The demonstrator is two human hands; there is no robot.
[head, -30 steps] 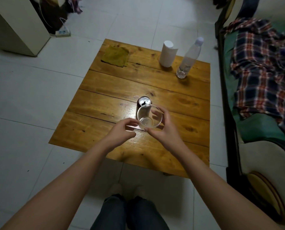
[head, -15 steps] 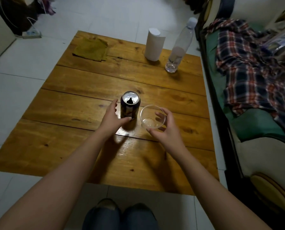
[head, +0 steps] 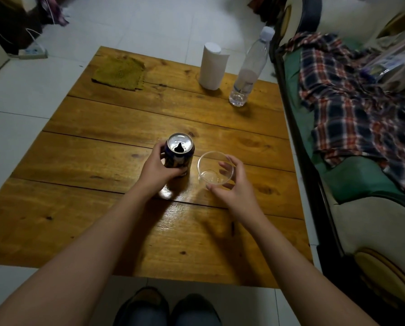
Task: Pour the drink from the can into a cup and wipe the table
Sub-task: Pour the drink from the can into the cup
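Observation:
A dark drink can (head: pixel 179 151) with an opened silver top stands upright in the middle of the wooden table (head: pixel 102 208). My left hand (head: pixel 158 169) grips its side, fingers and thumb wrapped round it. Just to its right stands a clear plastic cup (head: pixel 214 169), which looks empty. My right hand (head: pixel 233 184) holds the cup, thumb at the near rim and fingers curled round the far side. An olive-green cloth (head: pixel 120 72) lies flat at the table's far left corner.
A white paper roll (head: pixel 212 65) and a clear water bottle (head: pixel 248 74) stand at the far right of the table. A sofa (head: pixel 361 220) with a plaid shirt (head: pixel 361 109) runs along the right edge. A power strip (head: pixel 33 52) lies on the tiled floor.
My left hand has left the cup, reached the can and closed round it. The right hand has kept the cup. The camera has come closer to the table.

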